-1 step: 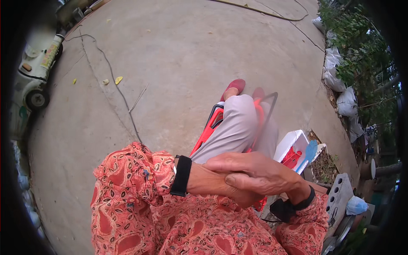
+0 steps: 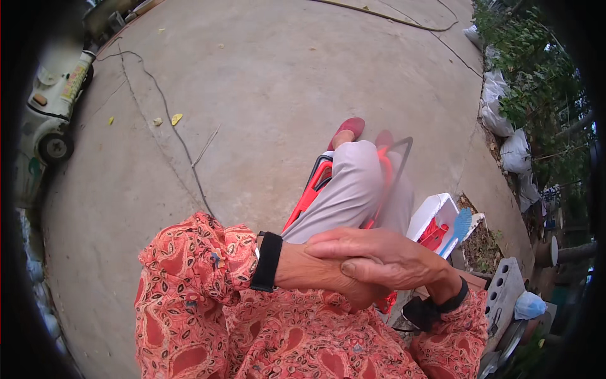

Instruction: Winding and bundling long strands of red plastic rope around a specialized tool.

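Note:
My right hand (image 2: 385,256) is wrapped over my left hand (image 2: 366,295) and wrist, in front of my body. Its thumb and fingers lie against the back of the wrist. The left fingers are tucked underneath and hidden. A black strap (image 2: 268,260) circles my left forearm by the patterned red sleeve; another black band (image 2: 454,298) is on my right wrist. Below the hands stretch my legs in grey trousers (image 2: 356,180), ending in red shoes (image 2: 353,126). Red-and-black frame parts (image 2: 312,196) stand on both sides of the legs.
To the right is a white box (image 2: 429,215) holding a red object (image 2: 432,235) and a blue brush (image 2: 462,224). A perforated block (image 2: 505,290) stands beyond it. White sacks (image 2: 516,151) line the plants. A cable (image 2: 165,104) crosses the concrete; a wheeled vehicle (image 2: 57,126) is at left.
My right hand has slid very slightly to the right over my left wrist. Everything else looks the same.

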Demonstrator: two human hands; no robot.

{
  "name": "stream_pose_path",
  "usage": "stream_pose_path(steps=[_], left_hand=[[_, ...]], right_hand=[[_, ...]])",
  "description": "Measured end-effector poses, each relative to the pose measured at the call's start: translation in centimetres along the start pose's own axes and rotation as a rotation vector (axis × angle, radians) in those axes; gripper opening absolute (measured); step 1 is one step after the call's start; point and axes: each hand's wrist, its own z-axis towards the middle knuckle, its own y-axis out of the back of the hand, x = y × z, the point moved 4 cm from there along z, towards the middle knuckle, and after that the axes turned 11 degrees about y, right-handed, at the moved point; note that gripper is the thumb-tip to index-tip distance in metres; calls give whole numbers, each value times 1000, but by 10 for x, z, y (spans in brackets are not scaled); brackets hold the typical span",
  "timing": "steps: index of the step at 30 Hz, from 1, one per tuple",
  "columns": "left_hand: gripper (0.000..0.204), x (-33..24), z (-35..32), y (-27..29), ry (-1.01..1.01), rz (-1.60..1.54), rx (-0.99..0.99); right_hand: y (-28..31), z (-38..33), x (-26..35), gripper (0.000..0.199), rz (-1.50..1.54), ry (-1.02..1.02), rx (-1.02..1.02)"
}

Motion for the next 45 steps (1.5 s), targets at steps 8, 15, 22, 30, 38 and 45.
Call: stream_pose_path(steps=[8, 15, 22, 30, 38, 45], left_hand=[[31, 23, -18, -17, 101, -25, 131], [33, 44, -32, -22, 187, 10, 329], [35, 52, -23, -23, 312, 2, 495], [19, 56, 6, 4, 523, -866, -41], [22, 67, 33, -13, 507, -927, -445], [21, 65, 36, -29, 493, -964, -430]], right_hand=[[-26, 7, -15, 37, -168, 30, -147], [-57, 11, -27, 43, -559, -94, -67], [-60, -32, -20, 50, -746, 368, -238], [-30, -210, -24, 32, -223, -258, -1375], [-65, -173, -39, 24, -928, -223, -782], [-74, -177, -58, 34, -1016, -412, -561]])
